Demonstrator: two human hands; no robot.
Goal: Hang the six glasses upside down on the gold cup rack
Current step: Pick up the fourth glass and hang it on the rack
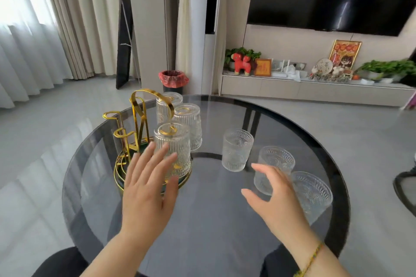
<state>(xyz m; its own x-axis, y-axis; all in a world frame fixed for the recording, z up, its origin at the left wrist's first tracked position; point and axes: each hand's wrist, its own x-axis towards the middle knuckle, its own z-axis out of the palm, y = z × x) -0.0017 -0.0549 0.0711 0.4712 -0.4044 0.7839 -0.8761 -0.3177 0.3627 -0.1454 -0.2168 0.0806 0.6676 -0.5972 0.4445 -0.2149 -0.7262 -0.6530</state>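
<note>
Both hands empty, fingers spread: left hand [148, 183] beside gold cup rack [137, 132] at 10 o'clock, carrying 3 inverted glasses [173, 148]; right hand [273, 194] nears 3 upright glasses [237, 149] at 2 o'clock.

Gold cup rack [135, 132]: right-side pegs blocked by three hung glasses [177, 128]; left pegs [117, 126] open. Three upright glasses [275, 171] crowd the table's [202, 220] right. Central and near tabletop passable.
</note>
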